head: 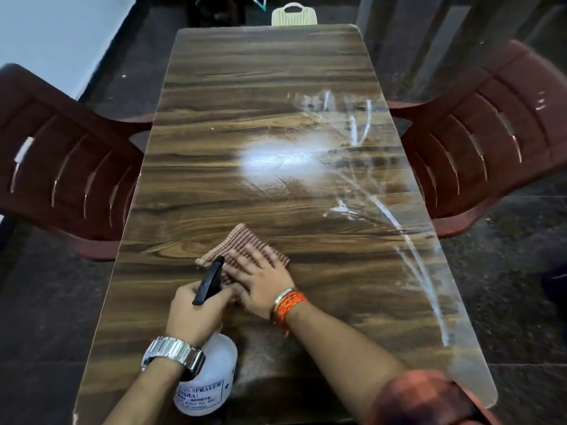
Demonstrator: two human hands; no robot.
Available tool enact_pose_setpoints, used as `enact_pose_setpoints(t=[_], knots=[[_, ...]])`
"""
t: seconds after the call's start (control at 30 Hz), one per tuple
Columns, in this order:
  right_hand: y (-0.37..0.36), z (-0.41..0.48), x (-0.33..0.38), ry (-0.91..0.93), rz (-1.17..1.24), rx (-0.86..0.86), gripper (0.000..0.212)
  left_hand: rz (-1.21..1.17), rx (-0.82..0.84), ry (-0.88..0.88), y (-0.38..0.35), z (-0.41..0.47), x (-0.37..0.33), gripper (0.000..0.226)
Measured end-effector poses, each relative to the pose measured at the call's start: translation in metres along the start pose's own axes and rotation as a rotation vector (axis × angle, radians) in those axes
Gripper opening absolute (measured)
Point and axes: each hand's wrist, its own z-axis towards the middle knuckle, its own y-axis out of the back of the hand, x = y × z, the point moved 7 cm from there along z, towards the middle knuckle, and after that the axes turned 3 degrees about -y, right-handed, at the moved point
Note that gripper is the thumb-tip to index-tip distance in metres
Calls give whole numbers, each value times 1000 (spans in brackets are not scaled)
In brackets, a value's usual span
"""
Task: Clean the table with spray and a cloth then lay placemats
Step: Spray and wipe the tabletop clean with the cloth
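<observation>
The right hand (pixel 260 280) presses flat, fingers spread, on the limp, soft-looking cloth (pixel 245 243) just beyond the spray bottle (pixel 211 375), whose probably slick neck the left hand (pixel 193 311) grips.

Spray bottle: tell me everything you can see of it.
The spray bottle has a translucent white plastic body with a printed label, partly reading "SPRAYER", and a black trigger head whose nozzle points away up the wood-grain table. The left hand grips its neck, hiding the trigger. It is at the table's near end; whether its base rests on the top cannot be told.
</observation>
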Motion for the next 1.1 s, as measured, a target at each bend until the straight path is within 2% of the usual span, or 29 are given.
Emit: enact_pose_setpoints(t=[0.1, 0.17, 0.23, 0.33, 0.4, 0.53, 0.6, 0.67, 0.8, 0.87, 0.93, 0.97, 1.0, 1.1], knots=[[29, -6, -94, -308, -35, -117, 53, 20, 5, -33, -9, -10, -2, 17], [49, -34, -179, -581, -35, -131, 54, 55, -17, -48, -17, -21, 0, 18], [62, -75, -243, -763, 16, -127, 54, 52, -37, -41, -25, -33, 4, 18], [58, -130, -263, -889, 69, -164, 54, -2, -72, -21, -44, -60, 12, 16], [44, -149, -216, -784, 18, -180, 55, -41, -104, -8, -59, -81, 18, 14], [-6, -213, -77, -187, -20, -66, 53, -74, -109, 5, -99, -128, 21, 17], [-17, -250, -64, -59, -29, -45, 51, -75, -112, 0, -118, -146, 22, 19], [-10, -286, -98, -142, -48, -94, 52, -88, -119, -15, -135, -168, 23, 20], [12, -341, -203, -572, -41, -137, 54, -65, -96, -9, -163, -199, 28, 13], [16, -351, -220, -735, 6, -133, 55, -55, -92, -4, -171, -208, 30, 20], [16, -348, -207, -785, 61, -150, 55, -49, -97, -2, -179, -211, 30, 18], [13, -343, -191, -726, 67, -145, 55, -48, -97, -2, -183, -211, 30, 15], [6, -337, -171, -590, 47, -117, 56, -48, -100, -4, -186, -209, 30, 15], [-12, -332, -129, -73, -29, 40, 53, -26, -113, -12, -194, -198, 22, 15]])
